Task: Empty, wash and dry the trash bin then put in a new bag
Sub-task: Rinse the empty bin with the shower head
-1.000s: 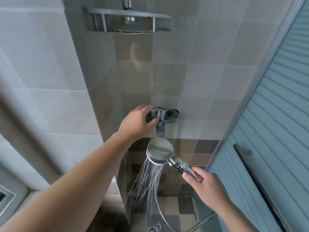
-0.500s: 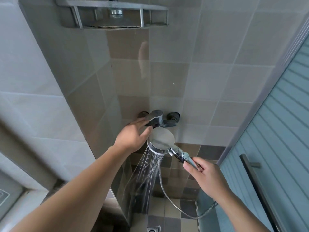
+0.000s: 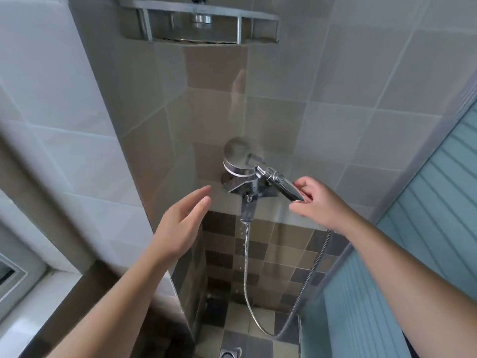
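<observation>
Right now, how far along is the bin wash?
Rinsing looks over: the shower head sprays nothing, and only drips fall below the tap. In hand: the right hand holds the shower handle above the tap, while the left hand hangs open, touching nothing. Left: drying and rebagging; no bin is in view, so I can't confirm its state.

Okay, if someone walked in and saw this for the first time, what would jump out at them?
Probably the chrome handheld shower head at centre, resting above the wall tap, its handle pinched by the right hand. The left hand hangs open beside it, touching nothing. Next, the metal hose looping down towards the floor drain, with drips falling along it.
</observation>
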